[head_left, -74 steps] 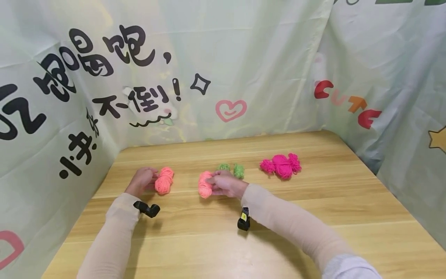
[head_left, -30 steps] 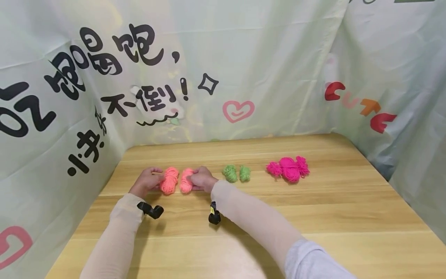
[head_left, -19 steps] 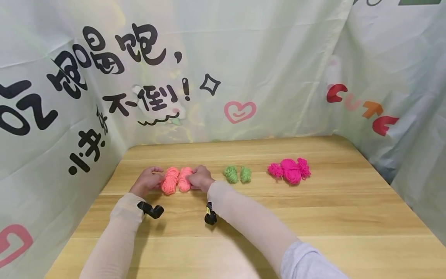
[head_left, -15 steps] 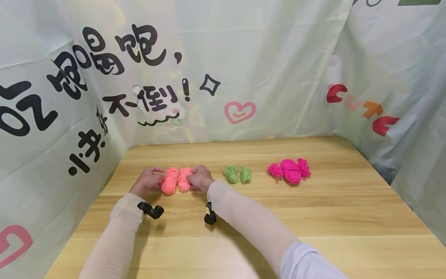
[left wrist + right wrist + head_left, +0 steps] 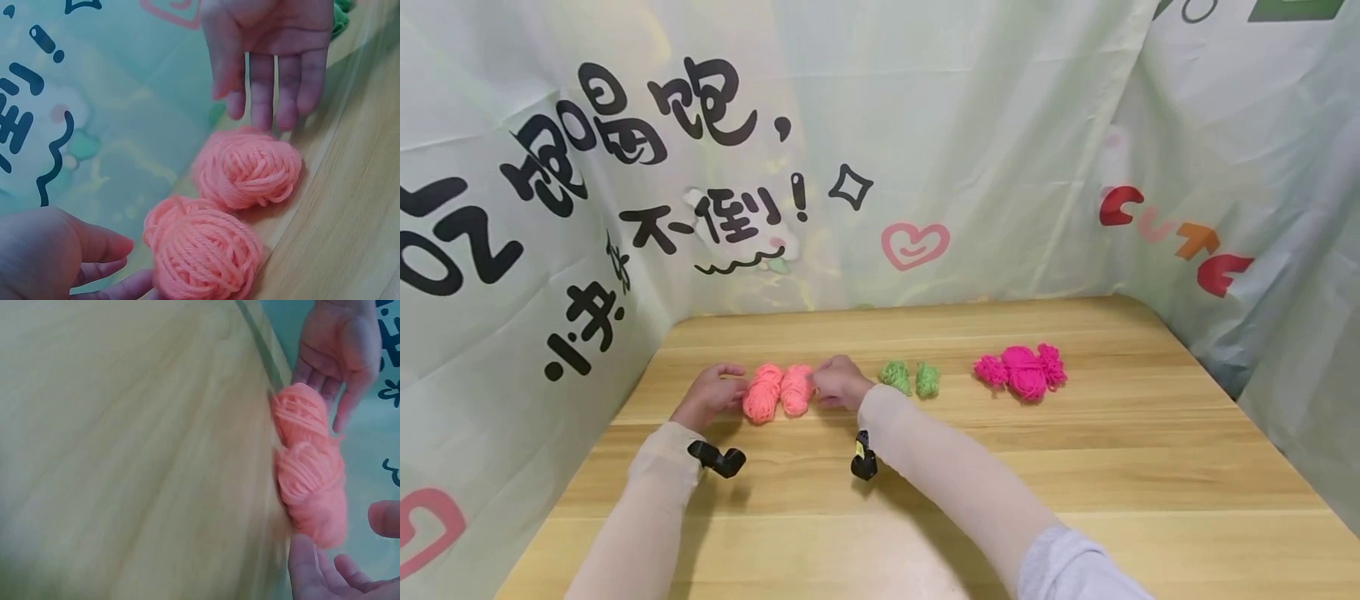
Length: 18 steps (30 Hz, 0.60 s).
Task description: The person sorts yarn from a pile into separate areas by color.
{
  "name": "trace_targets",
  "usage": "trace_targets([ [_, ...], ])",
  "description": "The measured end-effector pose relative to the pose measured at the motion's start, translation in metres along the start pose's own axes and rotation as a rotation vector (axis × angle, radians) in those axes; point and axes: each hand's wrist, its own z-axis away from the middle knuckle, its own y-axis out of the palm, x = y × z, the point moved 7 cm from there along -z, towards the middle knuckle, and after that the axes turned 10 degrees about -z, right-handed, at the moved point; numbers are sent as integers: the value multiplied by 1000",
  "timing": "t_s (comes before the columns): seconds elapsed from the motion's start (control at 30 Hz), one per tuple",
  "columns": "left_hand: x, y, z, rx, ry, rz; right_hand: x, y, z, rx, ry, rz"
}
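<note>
Two coral yarn skeins, a left one [image 5: 763,395] and a right one [image 5: 796,390], lie side by side and touching on the wooden table. My left hand [image 5: 711,397] is beside the left skein, its fingers loosely extended. In the left wrist view its fingertips reach the lower skein; contact is unclear. My right hand [image 5: 841,383] is at the right side of the right skein, thumb and fingers spread apart. In the right wrist view, that hand's fingertips [image 5: 304,553] lie close by the yarn without gripping it.
Two small green yarn balls [image 5: 895,377] sit to the right of my right hand. Further right lies a magenta yarn bundle [image 5: 1024,372] with a small clump at each end. Printed cloth [image 5: 1000,125] hangs behind and along both sides of the table [image 5: 925,492].
My right hand has carried the right coral skein leftward until it touched the left skein, then let go. Since half a second ago both hands have eased slightly outward from the yarn.
</note>
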Motion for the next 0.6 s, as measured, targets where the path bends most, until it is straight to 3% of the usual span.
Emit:
trace_targets([
  [0.33,-27,-13,21,-36,87,48,21,-33,22,165,9,-158],
  [0.43,-38,-12,31,-34,125,38,29,-50,35,181,-22,-140],
  [0.53,-51,-9,48,-72,210,-115,34,-69,49,149,-101,-33],
  [0.6,-58,-4,61,-118,290,-256,37,-83,61,101,-199,119],
])
